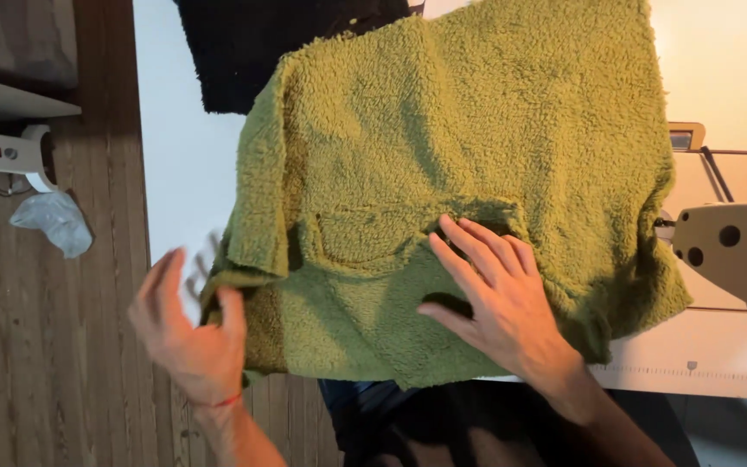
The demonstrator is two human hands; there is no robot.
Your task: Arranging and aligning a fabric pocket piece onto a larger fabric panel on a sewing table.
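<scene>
A fuzzy green fleece garment lies spread on a white worktop. The right hand presses flat on it, fingers spread. The left hand, blurred, grips its lower left edge. Black fabric lies behind; a sewing machine stands right.

Single view: head cam, worn, looks almost straight down onto the white tabletop. Close range: green fleece fills most of the frame, both forearms enter from the bottom edge. Wood floor runs down the left side, sewing machine clipped at right edge.
</scene>
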